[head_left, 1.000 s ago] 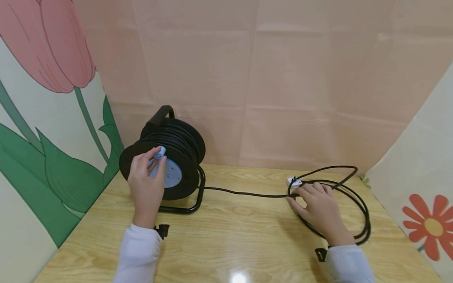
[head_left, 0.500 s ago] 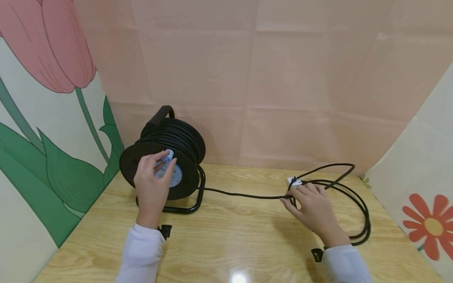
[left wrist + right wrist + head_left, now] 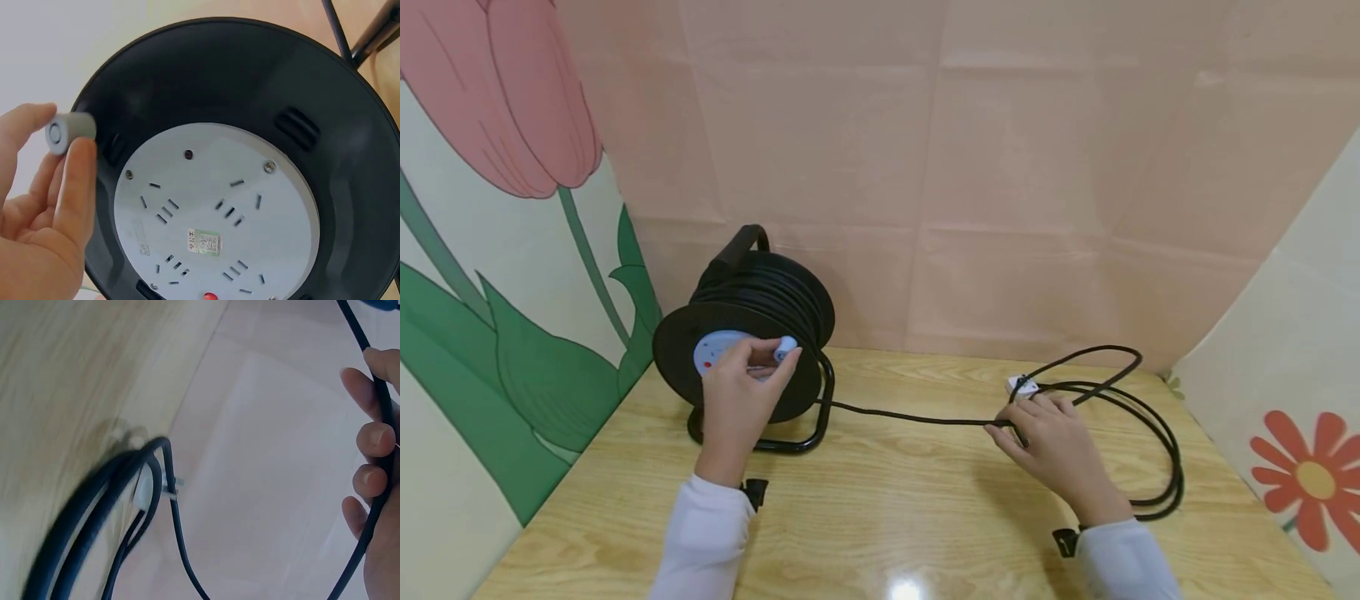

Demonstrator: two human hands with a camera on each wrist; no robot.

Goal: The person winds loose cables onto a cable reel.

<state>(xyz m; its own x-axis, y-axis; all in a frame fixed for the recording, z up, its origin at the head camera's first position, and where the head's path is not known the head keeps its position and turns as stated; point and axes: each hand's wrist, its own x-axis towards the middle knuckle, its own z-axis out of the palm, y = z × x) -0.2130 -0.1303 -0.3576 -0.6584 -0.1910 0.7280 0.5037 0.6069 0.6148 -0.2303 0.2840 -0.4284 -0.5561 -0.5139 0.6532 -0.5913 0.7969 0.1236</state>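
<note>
A black cable reel [image 3: 681, 342] stands on its tube frame at the left, wound with black cable [image 3: 760, 287]. Its round pale socket panel [image 3: 219, 187] faces the left hand. Between thumb and fingers, the left hand [image 3: 745, 392] pinches a small light-blue crank knob [image 3: 786, 347] at the right side of the reel's face. From the reel a length of cable [image 3: 910, 417] runs right across the table into the right hand [image 3: 1060, 446]. In the right wrist view, fingers [image 3: 375, 439] and thumb curl round that cable.
Loose cable loops [image 3: 1172, 467] lie to the right of the right hand, with a white plug [image 3: 1021, 386] behind it. The wooden table [image 3: 880, 508] meets a pink backdrop [image 3: 1000, 208] at the back. Flower-patterned panels stand at both sides.
The left hand has moved right and slightly down with the knob, and the socket panel has turned. Holding the cable, the right hand has shifted a little left, and the raised loop has shrunk.
</note>
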